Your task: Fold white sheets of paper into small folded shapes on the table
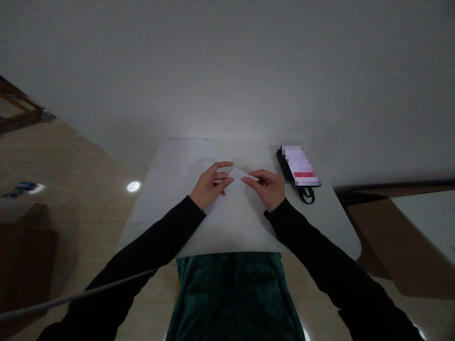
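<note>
On a pale bench [259, 241] set against a grey wall [227, 71], a small, pointed piece of white paper [237, 174] is held near the centre, between the hands. Its edges are best kept aligned under light, even pressure. Its left side is pinched by the left hand [205, 190], whose index finger is extended; its right side is gripped by the right hand's [273, 190] nearly closed fingers.

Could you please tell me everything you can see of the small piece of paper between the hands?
The white paper looks folded, with a pointed top corner. It is held above the white table, pinched by the left hand and the right hand at opposite sides. Finer creases cannot be made out.
</note>
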